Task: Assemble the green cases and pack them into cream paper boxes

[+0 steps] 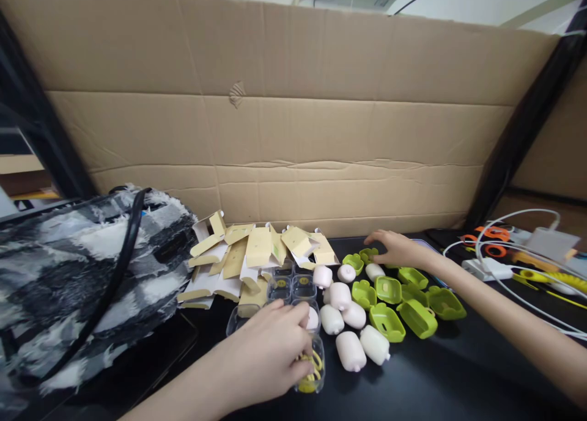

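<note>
My left hand (275, 341) is curled over a small clear plastic box (320, 372) with yellow ring-shaped pieces (316, 363) inside. Its thumb and fingers bend together at the box, and what lies between them is hidden. Farther back, my right hand (389, 248) stretches over the rear green cups (368, 254) with its fingers apart. Several pale pink and white barrel-shaped pieces (351, 351) with small nubs lie between the hands. Green open cups (387, 322) with scalloped ends are grouped to the right of them. More clear boxes (304, 286) stand behind my left hand.
Opened yellow cardboard cartons (259, 247) pile up at the back, against a tall cardboard panel (293, 134). A shaggy grey-and-black bag (156, 237) with a black strap fills the left. White cables (479, 250), a power strip (486, 269) and orange-handled scissors (495, 233) lie at right on the black table (413, 384).
</note>
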The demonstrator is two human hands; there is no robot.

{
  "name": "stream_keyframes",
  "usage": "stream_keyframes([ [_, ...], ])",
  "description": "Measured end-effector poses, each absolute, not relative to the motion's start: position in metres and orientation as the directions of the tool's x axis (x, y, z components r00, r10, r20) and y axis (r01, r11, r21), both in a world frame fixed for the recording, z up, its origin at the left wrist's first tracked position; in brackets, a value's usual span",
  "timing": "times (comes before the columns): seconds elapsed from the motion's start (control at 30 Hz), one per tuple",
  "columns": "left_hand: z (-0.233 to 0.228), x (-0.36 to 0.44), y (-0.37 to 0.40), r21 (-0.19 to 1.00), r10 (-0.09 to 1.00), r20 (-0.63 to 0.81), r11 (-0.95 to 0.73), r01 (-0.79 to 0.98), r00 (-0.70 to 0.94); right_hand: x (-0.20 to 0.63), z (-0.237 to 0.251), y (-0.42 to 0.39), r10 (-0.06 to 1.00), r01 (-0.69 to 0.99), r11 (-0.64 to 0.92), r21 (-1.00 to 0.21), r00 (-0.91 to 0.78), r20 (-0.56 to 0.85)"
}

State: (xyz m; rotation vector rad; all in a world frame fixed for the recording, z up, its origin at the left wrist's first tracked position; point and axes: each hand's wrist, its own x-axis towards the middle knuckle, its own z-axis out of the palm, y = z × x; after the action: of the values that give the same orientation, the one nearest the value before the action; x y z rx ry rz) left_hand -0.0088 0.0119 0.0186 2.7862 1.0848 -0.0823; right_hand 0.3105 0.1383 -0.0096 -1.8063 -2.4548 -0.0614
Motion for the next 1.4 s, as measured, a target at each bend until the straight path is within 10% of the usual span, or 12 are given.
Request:
stream_keyframes([
  [0.37, 0.024, -0.005, 0.011, 0.555, 0.763, -0.014, -0.532, 0.64, 0.646, 0.278, -0.017, 0.14, 0.891, 0.881, 0.454, -0.135, -0.445, 0.093],
  [0.7, 0.022, -0.005, 0.027, 0.951, 0.848, 0.039, -0.194, 0.242, 0.529, 0.279, -0.017, 0.116, 0.903, 0.637, 0.406, -0.655, -0.169, 0.396],
  [1.0, 0.024, -0.001, 0.025, 0.995, 0.868, 0.046, -0.082, 0.052, 0.495, 0.24, -0.021, 0.022, 0.92, 0.219, 0.359, -0.907, -0.244, 0.305],
  [1.13, 0.025, 0.0, 0.018, 0.935, 0.871, 0.161, -0.285, 0.211, 0.464, 0.225, -0.043, 0.004, 0.874, 0.125, 0.442, -0.888, -0.281, 0.396],
  [1.4, 0.016, 0.009, 0.007, 0.787, 0.775, 0.308, -0.533, 0.31, 0.551, 0.222, -0.047, -0.016, 0.734, 0.503, 0.674, -0.541, -0.373, 0.568],
])
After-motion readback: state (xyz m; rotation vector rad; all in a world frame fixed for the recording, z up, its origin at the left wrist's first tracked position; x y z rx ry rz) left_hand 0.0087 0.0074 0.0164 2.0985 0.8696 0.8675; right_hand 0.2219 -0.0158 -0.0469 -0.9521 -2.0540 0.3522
